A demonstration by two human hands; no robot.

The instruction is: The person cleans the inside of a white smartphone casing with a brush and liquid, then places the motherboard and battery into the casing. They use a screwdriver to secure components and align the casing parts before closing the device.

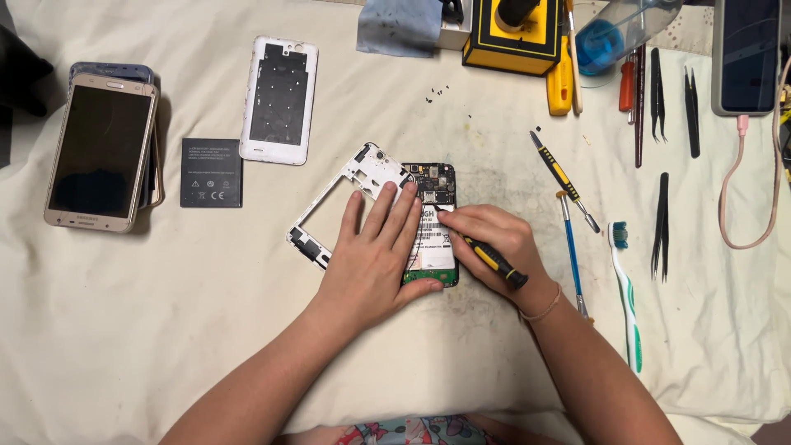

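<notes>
Matt cream cloth (165, 313), stained near the middle, covers the table. The white frame (362, 177) and back cover (278, 99) look like smooth plastic. The gold phone (100, 152) has a glossy glass face. The battery (211, 172) is matt black; the tweezers (661, 227) dull dark metal

A soft cream cloth (165, 330) covers the table. On it, at the left, lie stacked phones (103, 152), a black battery (211, 172) and a white back cover (279, 99). In the middle lies an opened phone (432, 185). At the right lie screwdrivers (563, 181), a toothbrush (627, 292) and black tweezers (661, 227).
</notes>
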